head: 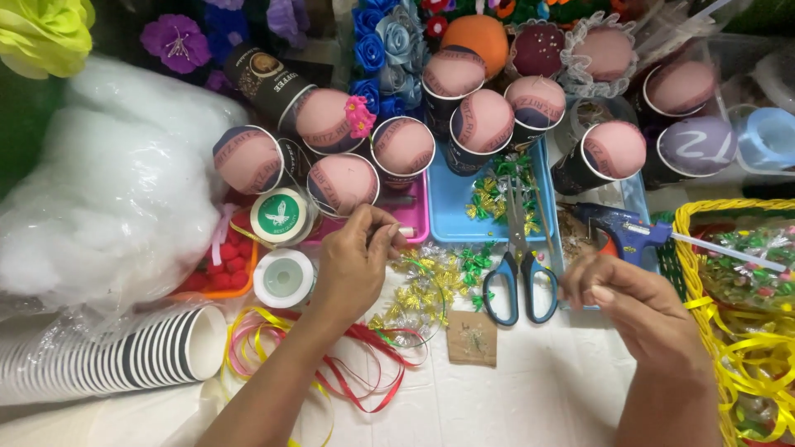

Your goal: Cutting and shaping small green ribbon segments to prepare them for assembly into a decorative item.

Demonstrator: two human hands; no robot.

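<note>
thread, likely (480, 248) | thin, taut | stretched between pinched hands

Lit brightly and evenly from above, with no hard shadows anywhere. Only soft, faint shade under the left hand (354, 263) and right hand (638, 308) on the white cloth-covered table (538, 389). Slightly overexposed at the left, where the clear bag of white fluffy stuffing (116, 190) lost most of its detail. Small glints on the shiny gold and green foil bows (431, 285) and the curled red and yellow ribbons (331, 364). Colours saturated. Sharp at the centre; mildly bent and softer toward the corners. Slight motion blur on the right fingertips.
</note>
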